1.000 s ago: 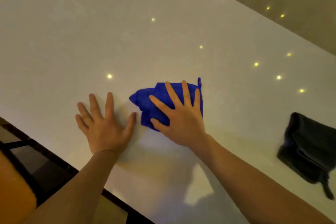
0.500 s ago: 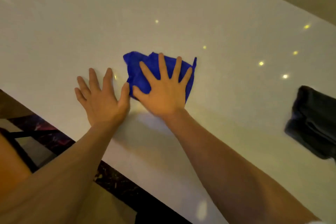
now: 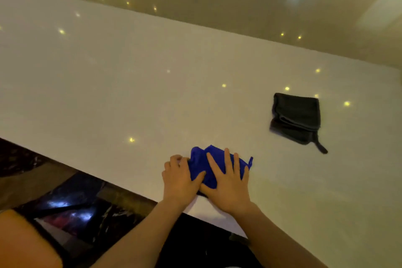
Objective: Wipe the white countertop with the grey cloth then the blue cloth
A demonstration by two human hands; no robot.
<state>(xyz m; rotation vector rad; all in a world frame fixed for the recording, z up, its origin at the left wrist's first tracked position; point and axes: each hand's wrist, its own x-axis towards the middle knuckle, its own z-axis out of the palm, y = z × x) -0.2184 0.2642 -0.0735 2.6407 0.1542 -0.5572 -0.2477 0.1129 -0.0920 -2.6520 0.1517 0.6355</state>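
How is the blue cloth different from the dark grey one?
The blue cloth is bright blue and bunched up; the grey cloth is dark and folded neatly. The blue cloth lies under the left hand and right hand near the counter's front edge; the grey cloth lies alone, farther back to the right. Both rest on the white countertop.

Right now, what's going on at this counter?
A person is working a blue cloth on the white countertop, near its front edge. The right hand lies flat on the cloth with fingers spread; the left hand touches its left side, fingers curled at the edge. The grey cloth lies folded farther back to the right, untouched.
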